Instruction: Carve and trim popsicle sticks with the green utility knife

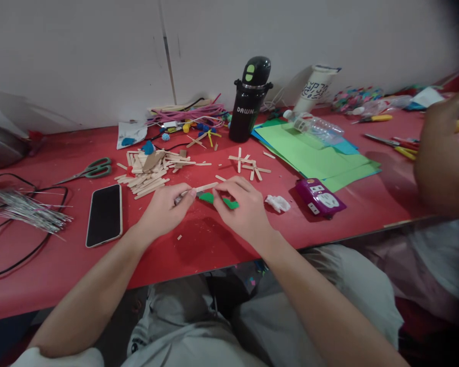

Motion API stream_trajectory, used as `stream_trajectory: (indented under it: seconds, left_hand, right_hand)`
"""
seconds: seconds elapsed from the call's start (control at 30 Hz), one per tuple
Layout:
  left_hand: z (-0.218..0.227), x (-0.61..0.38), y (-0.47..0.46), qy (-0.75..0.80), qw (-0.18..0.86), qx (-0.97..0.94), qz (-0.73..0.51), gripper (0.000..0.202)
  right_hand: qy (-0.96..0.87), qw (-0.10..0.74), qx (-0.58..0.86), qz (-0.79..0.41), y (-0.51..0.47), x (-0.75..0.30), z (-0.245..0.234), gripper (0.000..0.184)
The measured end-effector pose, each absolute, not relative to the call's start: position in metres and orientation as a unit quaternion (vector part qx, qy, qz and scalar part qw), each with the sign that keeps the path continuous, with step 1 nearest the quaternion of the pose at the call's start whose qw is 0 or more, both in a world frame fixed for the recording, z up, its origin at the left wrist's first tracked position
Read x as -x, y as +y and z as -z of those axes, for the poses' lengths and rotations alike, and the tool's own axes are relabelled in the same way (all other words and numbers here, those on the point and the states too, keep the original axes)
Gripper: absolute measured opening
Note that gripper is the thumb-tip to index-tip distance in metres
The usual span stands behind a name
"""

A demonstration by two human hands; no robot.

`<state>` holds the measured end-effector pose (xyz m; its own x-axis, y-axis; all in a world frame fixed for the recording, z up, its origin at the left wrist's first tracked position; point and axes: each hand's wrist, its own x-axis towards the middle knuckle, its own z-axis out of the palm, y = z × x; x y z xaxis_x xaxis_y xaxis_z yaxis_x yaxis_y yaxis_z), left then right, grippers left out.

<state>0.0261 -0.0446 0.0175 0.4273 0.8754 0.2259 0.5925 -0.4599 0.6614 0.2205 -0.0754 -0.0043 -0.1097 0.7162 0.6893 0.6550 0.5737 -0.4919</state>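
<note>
Over the red table (156, 260) a wooden craft stick (207, 187) is stretched between my two hands. My left hand (164, 206) pinches its left end between thumb and fingers; a greyish object (179, 199) shows at the same fingers, too small to name. At the stick's right end, the fingertips of my right hand (243, 206) are closed on it. Beneath the stick lies a green piece with a toothed edge (206, 198), partly hidden by my right hand. Just beyond my left hand is a heap of craft sticks (149, 176). Crossed sticks (248, 164) lie beyond my right hand.
A phone (104, 216), scissors (95, 169) and a bundle of wires (34, 211) are on the left. A black bottle (248, 102) stands behind. Green paper sheets (329, 165), a purple socket box (319, 199) and crumpled tissue (278, 203) lie right, near another person's arm (441, 158).
</note>
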Motion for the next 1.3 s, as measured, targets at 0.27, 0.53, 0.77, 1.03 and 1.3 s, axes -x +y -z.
stream_trajectory:
  seconds: [0.27, 0.53, 0.77, 1.03, 1.3]
  left_hand:
    - [-0.016, -0.031, -0.049, 0.422, 0.209, -0.835, -0.284, 0.033]
    - [-0.002, -0.035, -0.051, 0.367, 0.032, -0.888, -0.275, 0.030]
    - [0.002, -0.036, -0.051, 0.354, -0.018, -0.894, -0.272, 0.026]
    - [0.002, -0.036, -0.052, 0.362, -0.028, -0.893, -0.265, 0.028]
    - [-0.001, -0.037, -0.054, 0.397, 0.028, -0.878, -0.268, 0.035]
  right_hand:
    - [-0.724, 0.457, 0.492, -0.158, -0.076, -0.217, 0.007, 0.009]
    - [-0.704, 0.450, 0.524, -0.163, -0.076, -0.213, 0.009, 0.014]
    - [-0.694, 0.456, 0.534, -0.157, -0.073, -0.211, 0.011, 0.012]
    - [-0.691, 0.474, 0.519, -0.166, -0.072, -0.211, 0.011, 0.013]
    - [-0.683, 0.496, 0.504, -0.184, -0.072, -0.211, 0.010, 0.011]
